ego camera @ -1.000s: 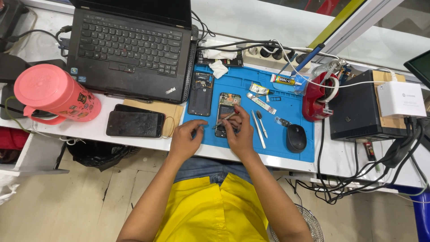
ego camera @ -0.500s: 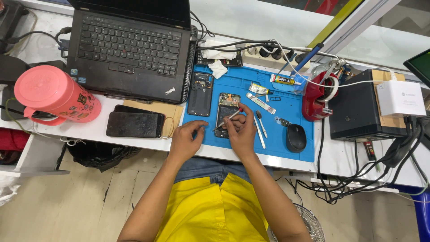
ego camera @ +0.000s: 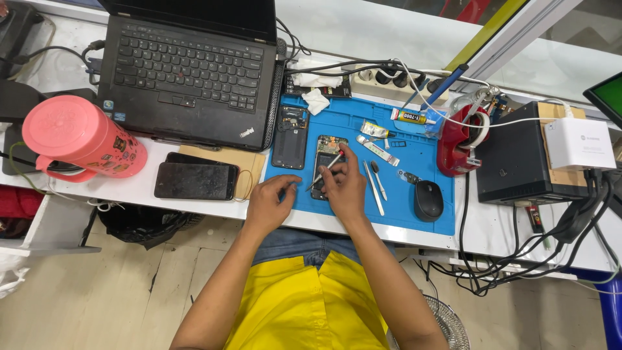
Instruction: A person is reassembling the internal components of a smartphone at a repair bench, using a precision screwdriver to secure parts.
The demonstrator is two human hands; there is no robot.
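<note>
Blue matting (ego camera: 414, 139) covers the near edge of the tabletop, and on it lies an opened phone (ego camera: 326, 163), its insides showing, just beside a second dark phone body (ego camera: 290, 137). Her right hand (ego camera: 345, 188) is curled nearly closed, pinching a thin metal tool (ego camera: 326, 170) whose tip rests on the opened phone. Her left hand (ego camera: 269, 204) is loosely curled at the mat's near left corner, fingertips reaching toward the phone's lower end; I cannot tell whether they touch it.
</note>
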